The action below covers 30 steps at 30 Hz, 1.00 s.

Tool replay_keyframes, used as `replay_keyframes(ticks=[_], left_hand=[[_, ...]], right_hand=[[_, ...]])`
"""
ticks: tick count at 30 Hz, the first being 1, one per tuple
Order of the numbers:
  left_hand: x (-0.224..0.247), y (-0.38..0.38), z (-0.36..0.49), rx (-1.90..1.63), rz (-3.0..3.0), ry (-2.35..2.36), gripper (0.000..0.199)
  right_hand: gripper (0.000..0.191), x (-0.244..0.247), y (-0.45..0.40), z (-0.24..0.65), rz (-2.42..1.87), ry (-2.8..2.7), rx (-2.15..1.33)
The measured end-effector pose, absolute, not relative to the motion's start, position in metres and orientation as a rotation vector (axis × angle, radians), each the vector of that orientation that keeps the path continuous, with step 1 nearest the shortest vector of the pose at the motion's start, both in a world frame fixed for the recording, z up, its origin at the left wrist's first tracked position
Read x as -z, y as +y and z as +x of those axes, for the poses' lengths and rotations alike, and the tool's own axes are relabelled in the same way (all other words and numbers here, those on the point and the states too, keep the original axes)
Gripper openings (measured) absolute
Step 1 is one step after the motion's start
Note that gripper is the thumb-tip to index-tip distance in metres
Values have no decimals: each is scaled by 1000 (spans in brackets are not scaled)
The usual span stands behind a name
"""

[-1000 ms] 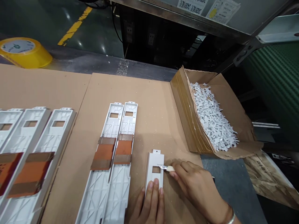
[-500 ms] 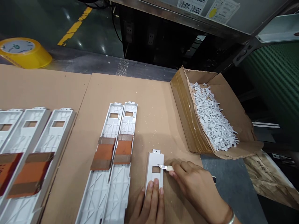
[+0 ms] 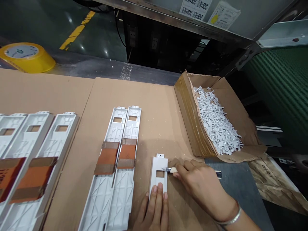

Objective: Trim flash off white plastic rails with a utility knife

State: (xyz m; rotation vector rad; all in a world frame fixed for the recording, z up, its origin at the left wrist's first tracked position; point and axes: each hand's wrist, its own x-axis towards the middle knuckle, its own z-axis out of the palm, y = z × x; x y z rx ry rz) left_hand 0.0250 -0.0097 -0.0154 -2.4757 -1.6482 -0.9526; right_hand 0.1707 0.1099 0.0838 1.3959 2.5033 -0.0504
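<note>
A white plastic strip (image 3: 157,163) with a square window lies flat on the cardboard. My left hand (image 3: 155,208) rests on its lower part, fingers stretched out flat and pressing down, with the palm cut off by the frame. In my right hand (image 3: 202,184) is a craft knife (image 3: 172,170) with a pale handle, pinched near the front. Its blade points left and lies at the window's upper right edge. Left of my hands stand two long white plastic panels (image 3: 120,189) side by side, ribbed face up, each crossed by an orange band (image 3: 127,154) with brown tape.
An open cardboard box (image 3: 190,118) of small white plastic pieces (image 3: 216,123) stands at the right. More banded panels (image 3: 64,120) lie at the left. A yellow tape roll (image 3: 44,61) sits at the back left, and a green conveyor belt (image 3: 284,73) runs far right.
The knife blade has shifted slightly up along the window's right side, and my right wrist has turned a little. My left hand keeps its place on the strip. The whole view has moved slightly.
</note>
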Motion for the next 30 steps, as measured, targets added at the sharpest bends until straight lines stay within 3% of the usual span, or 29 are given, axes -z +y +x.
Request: replay_keyframes(ticks=[8,12,15,18,21,26,30], left_hand=[[19,-11,26,970,-2459,-1626,38],[16,-11,21,932,-2522,-1661,44],[10,-9,11,812,-2651,-1585,37],[2,-4,-4,765,-2787,-1427,43],[-8,5,-18,759,-2881,-1223,34],[-47,36,-19,585,-3007,-788,8],[-98,58,-1,610,-2933,-527,20]], right_hand=[[12,-92,110,183,1492,2573,331],[25,-92,97,196,1715,2599,477],[27,-88,77,204,1911,2540,632],[28,-82,53,213,2114,2470,870],[29,-74,27,227,2319,2360,1031],[37,-79,-11,267,2715,2107,1060],[40,-106,-42,307,3113,1929,705]])
